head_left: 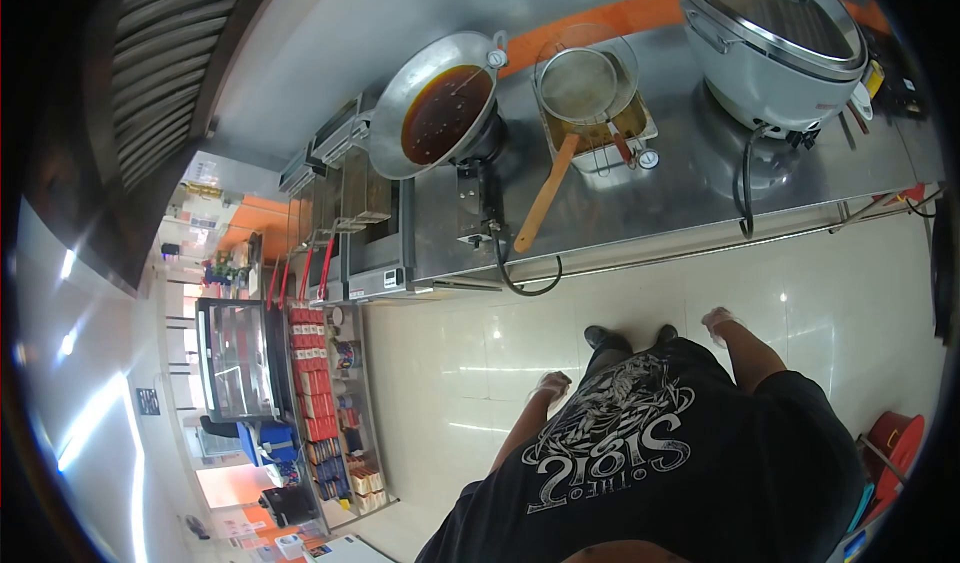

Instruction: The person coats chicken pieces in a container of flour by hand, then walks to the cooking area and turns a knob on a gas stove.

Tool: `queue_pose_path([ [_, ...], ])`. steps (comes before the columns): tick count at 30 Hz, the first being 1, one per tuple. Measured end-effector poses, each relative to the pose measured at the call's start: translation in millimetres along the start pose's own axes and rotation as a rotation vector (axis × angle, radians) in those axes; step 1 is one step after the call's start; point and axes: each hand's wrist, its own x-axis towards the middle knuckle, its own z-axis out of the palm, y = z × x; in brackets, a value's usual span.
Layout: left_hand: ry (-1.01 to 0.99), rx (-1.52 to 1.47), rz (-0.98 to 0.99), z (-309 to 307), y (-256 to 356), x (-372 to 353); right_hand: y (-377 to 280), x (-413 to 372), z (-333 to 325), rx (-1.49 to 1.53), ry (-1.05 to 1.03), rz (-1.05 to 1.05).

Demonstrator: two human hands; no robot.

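My left hand (553,384) hangs beside my body over the tiled floor, in a clear plastic glove. It looks loosely open, and I see nothing in it. On the other side, my right hand (719,320), also gloved, hangs near the front of the counter with its fingers loose and nothing visible in them. Neither hand touches the metal counter (640,188). On that counter stand a wok (385,143) of dark reddish-brown liquid with a clipped thermometer (496,59), and a wire strainer (577,85) above a metal pan (646,128). A wooden-handled utensil (548,195) leans across the pan.
A large lidded rice cooker (770,83) stands at the right of the counter. To the left is a deep fryer (378,248) with baskets (365,188) and red handles. Shelves with red boxes (318,393) line the left side. A red stool (893,458) is at the lower right.
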Motion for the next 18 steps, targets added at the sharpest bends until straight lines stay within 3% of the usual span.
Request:
queue_pose_path([
  [3, -0.054, 0.054, 0.006, -7, 11, -11, 1, 3, 3, 0.065, -0.012, 0.068],
  [6, -0.086, -0.091, -0.146, -16, 28, -26, -2, -19, -19, 0.001, -0.114, 0.010],
  [9, -0.027, 0.029, -0.015, -5, 16, -20, -15, -41, -45, -0.088, -0.177, -0.013],
  [14, -0.059, -0.091, -0.098, -7, 20, -19, -24, -62, -75, -0.141, -0.199, 0.011],
  [18, 0.038, -0.035, -0.007, -1, 9, -10, 7, 12, 4, -0.108, -0.121, 0.011],
])
